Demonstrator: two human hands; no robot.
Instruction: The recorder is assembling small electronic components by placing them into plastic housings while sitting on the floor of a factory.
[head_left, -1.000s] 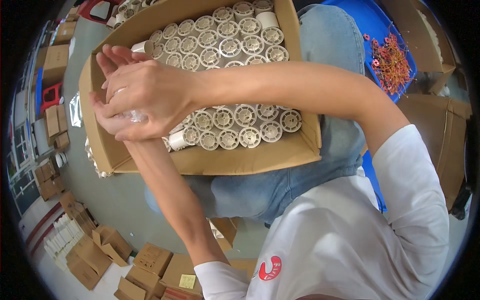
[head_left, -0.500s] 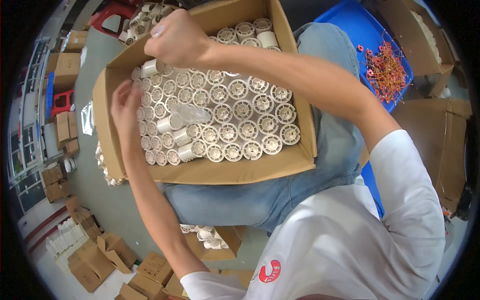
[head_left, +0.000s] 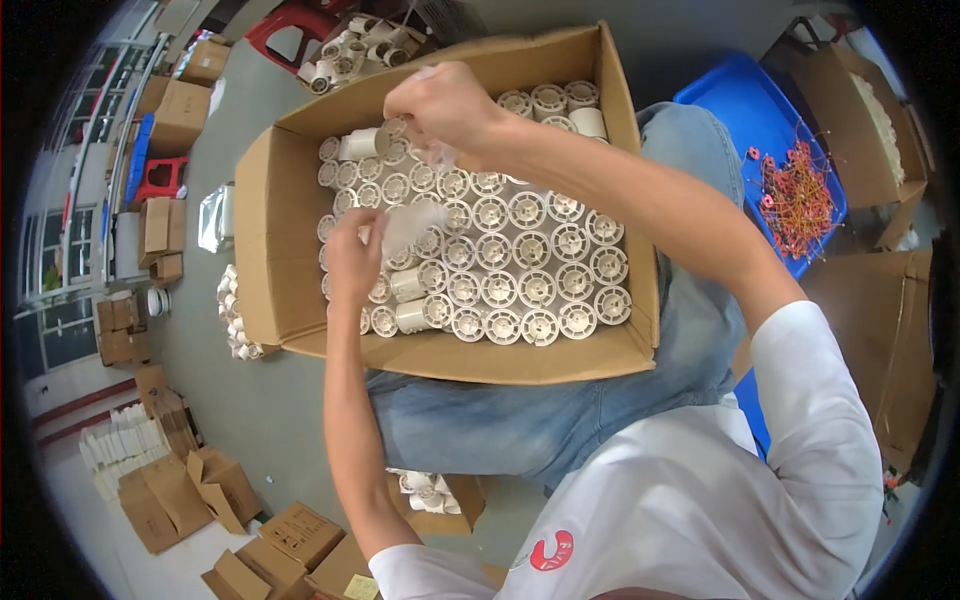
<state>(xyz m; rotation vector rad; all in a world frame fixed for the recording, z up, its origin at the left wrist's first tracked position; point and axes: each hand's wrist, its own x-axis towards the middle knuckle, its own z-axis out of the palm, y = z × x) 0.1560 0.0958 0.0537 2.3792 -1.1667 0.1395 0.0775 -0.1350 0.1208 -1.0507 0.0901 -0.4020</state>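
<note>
A cardboard box [head_left: 500, 365] stands across my thighs, filled with rows of white round plastic cylinders [head_left: 490, 214] with slotted, spoked ends. Several of them lie on their sides among the upright ones. My right hand [head_left: 445, 108] is closed in a fist above the far part of the box, with crumpled clear plastic film [head_left: 436, 155] showing under it. At the left side of the box, my left hand [head_left: 356, 256] pinches the edge of a translucent plastic bag [head_left: 408, 226], which is blurred and lies over the cylinders. Its fingertips are partly hidden.
On the right, a blue tray [head_left: 715, 95] holds a tangle of orange-red wired parts [head_left: 797, 200]. More white cylinders [head_left: 238, 315] are piled on the floor left of the box. A red stool [head_left: 290, 32] stands beyond it, and cardboard boxes [head_left: 300, 540] sit at lower left.
My left hand has come from the box's left wall inward to the plastic bag. My right hand has moved nearer, and film now shows below it. The whole view has shifted somewhat.
</note>
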